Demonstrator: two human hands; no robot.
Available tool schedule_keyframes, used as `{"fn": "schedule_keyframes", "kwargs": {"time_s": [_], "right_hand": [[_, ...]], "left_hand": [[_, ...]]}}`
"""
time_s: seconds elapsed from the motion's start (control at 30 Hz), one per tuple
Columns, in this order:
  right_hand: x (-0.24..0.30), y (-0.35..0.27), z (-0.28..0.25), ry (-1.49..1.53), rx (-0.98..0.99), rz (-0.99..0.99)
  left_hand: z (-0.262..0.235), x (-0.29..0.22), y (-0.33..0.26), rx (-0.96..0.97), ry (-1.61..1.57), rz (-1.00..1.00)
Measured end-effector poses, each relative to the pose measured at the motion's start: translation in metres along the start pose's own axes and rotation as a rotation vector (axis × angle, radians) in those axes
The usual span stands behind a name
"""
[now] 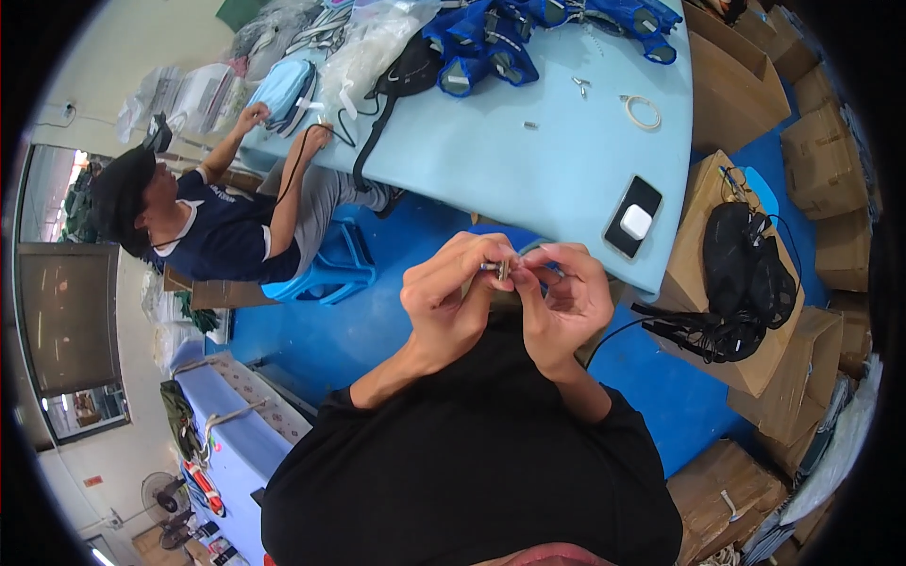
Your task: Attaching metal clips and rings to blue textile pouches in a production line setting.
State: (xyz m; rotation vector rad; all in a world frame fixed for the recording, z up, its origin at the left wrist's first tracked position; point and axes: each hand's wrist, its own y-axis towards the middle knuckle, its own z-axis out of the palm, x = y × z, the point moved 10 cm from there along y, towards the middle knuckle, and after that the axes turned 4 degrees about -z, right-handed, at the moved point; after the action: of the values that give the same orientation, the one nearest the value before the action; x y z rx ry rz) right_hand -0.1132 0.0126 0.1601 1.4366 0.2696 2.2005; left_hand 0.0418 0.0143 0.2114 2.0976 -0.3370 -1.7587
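Close in front of my chest, beyond the table's near edge, I hold a small silvery metal piece (503,271) up between both hands. My left hand (451,300) pinches it between thumb and fingertips, the other fingers curled in. From the other side, the thumb and forefinger of my right hand (569,294) close on it, with the remaining fingers bent. Its exact kind is too small to make out. Nearest on the pale blue table (557,179) lies a dark phone (627,215) with a white rounded object (636,223) on top.
Small metal pieces (581,86) and a whitish ring-shaped coil (643,112) lie on the table. Blue-edged pouches (491,42) and a black bag (411,71) crowd its far side. At left, a co-worker (236,222) handles a black cord. Black bags (746,274) rest on a carton at right.
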Motion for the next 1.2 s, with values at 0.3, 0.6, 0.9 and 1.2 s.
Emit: {"fn": "schedule_keyframes", "kwargs": {"time_s": [0.3, 0.6, 0.9, 1.2], "right_hand": [[0.000, -0.026, 0.002, -0.452, 0.149, -0.252], [-0.015, -0.022, -0.003, -0.427, 0.190, -0.081], [-0.076, -0.047, -0.010, 0.181, 0.136, 0.607], [-0.091, -0.055, -0.016, 0.306, 0.228, 0.783]], "left_hand": [[0.001, 0.027, -0.026, 0.032, 0.100, -0.015], [0.007, 0.052, -0.028, 0.091, -0.049, -0.136], [0.005, 0.068, -0.025, 0.137, -0.030, -0.145], [0.011, 0.080, -0.032, 0.244, -0.070, -0.187]]}}
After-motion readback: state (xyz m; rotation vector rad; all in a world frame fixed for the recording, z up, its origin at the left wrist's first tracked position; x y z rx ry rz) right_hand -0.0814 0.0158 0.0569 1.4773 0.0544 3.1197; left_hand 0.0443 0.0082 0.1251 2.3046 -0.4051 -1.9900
